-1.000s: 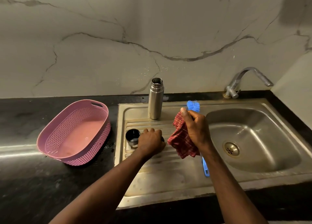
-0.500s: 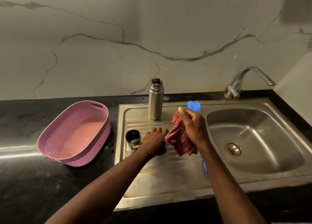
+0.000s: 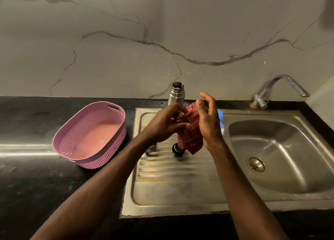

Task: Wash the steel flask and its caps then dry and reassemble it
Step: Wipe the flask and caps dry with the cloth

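Drying stage, head view: left hand [image 3: 163, 125] has risen from the drainboard to pinch the red cloth [image 3: 190, 136]; right hand [image 3: 207, 120] holds it, fingers loosened. Flask [image 3: 176, 94] upright behind; black cap [image 3: 178, 149] below, now uncovered, awaiting drying.

Hands and cloth screen much of the draining board beside the sink.

The left hand [image 3: 162, 124] and right hand [image 3: 207, 121] meet at a red checked cloth [image 3: 190, 136]; whether anything sits inside the folds cannot be told. They cover the lower body of the steel flask [image 3: 176, 93], leaving only its open neck clear. A blue brush [image 3: 220, 119] shows as a sliver past the right hand. The steel cap [image 3: 151, 148] is blurred and half behind the left wrist; the black cap [image 3: 178, 149] is partly under the cloth. Both forearms run off the bottom edge.
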